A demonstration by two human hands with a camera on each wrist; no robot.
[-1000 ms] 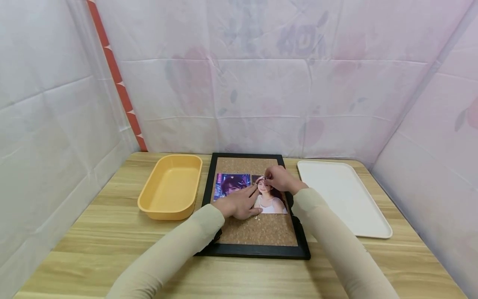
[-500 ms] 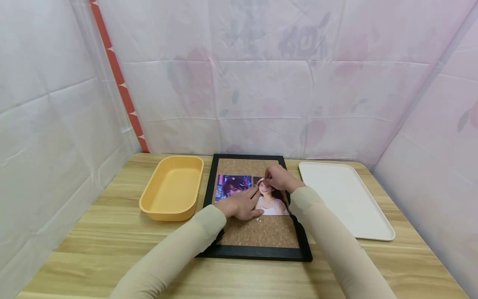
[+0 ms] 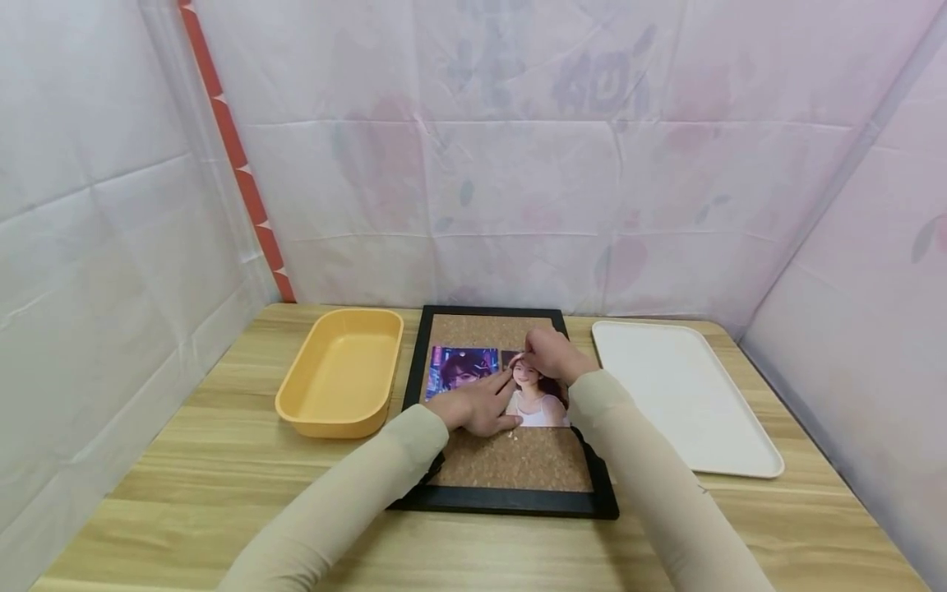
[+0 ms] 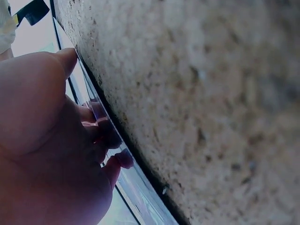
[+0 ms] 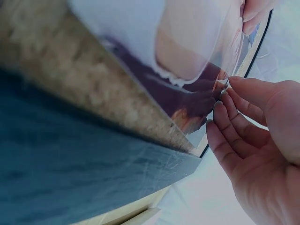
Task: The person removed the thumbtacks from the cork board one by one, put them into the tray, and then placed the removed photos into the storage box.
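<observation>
A black-framed corkboard (image 3: 518, 464) lies flat on the table, with two photo prints side by side on it. My left hand (image 3: 482, 407) rests with extended fingers across the gap between them, overlapping the dark purple portrait (image 3: 453, 368) and the left edge of the white-top portrait (image 3: 536, 407). At that second print's top edge, my right hand (image 3: 551, 353) pinches a small thumbtack (image 5: 225, 87) between thumb and fingertips, mostly hidden by them. A small round tack head (image 3: 462, 353) shows near the top of the purple print.
To the board's left stands a yellow plastic bin (image 3: 340, 374). A flat white tray (image 3: 684, 386) lies on the right. Pale printed sheets (image 3: 518, 181) enclose the wood-grain table (image 3: 207, 469) at the back and sides. Tiny white bits (image 3: 512, 434) lie on the cork below the prints.
The right wrist and forearm have shifted slightly left, while the right fingertips stay at the print's top edge. The left hand holds its place on the prints.
</observation>
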